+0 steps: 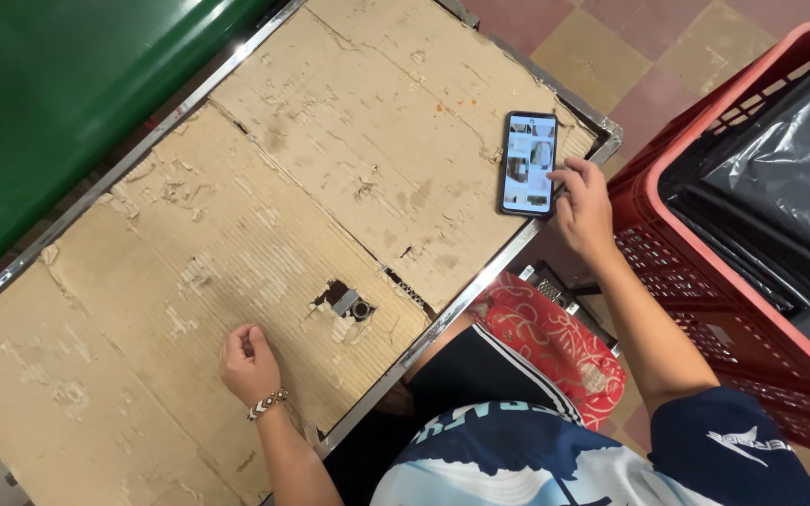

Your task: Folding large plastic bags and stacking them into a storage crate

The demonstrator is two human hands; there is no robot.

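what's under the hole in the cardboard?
Through the hole in the cardboard, a small grey metal part shows. The rest of the table beneath stays covered, apart from its metal rim.

Phone (528, 163) screen: small thumbnails, too small to tell content. Hole (342, 302) in cardboard sheet (264, 206): metal part beneath, kind unclear. Worktop (461, 305) surface hidden under cardboard, only metal rim showing, cut off at left and bottom edges. Red crate (705, 281) cut off at right edge, contents hidden under black plastic liner (799, 159).
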